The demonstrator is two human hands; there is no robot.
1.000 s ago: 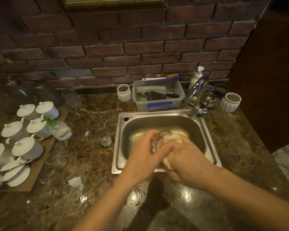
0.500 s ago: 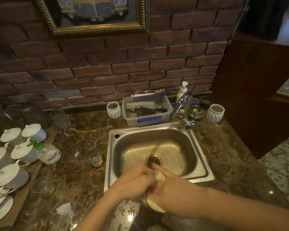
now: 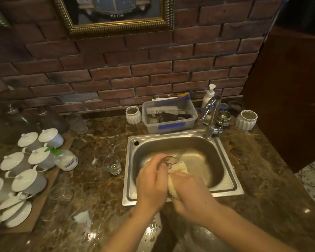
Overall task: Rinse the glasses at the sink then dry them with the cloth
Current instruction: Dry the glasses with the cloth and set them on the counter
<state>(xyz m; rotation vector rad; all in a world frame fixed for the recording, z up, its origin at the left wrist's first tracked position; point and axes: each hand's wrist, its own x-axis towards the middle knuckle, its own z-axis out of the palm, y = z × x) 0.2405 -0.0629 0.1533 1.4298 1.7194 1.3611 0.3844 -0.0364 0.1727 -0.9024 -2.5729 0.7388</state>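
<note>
Shifted up and back over the sink (image 3: 225, 190) basin since half a second ago: both hands plus glass (image 3: 168, 159). Left hand (image 3: 152, 180) grip curled round glass; right hand (image 3: 191, 192) grip bunched on cloth (image 3: 177, 170), pressed against glass. Drying under way, probably mid-wipe. Second glass (image 3: 112, 164) standing on surface (image 3: 91, 180) left of sink; rinsed or not, cannot tell.

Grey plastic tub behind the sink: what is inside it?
In the grey tub a white-bristled brush lies across the top, over some dark items I cannot identify. The tub's front wall hides whatever sits lower down.
</note>
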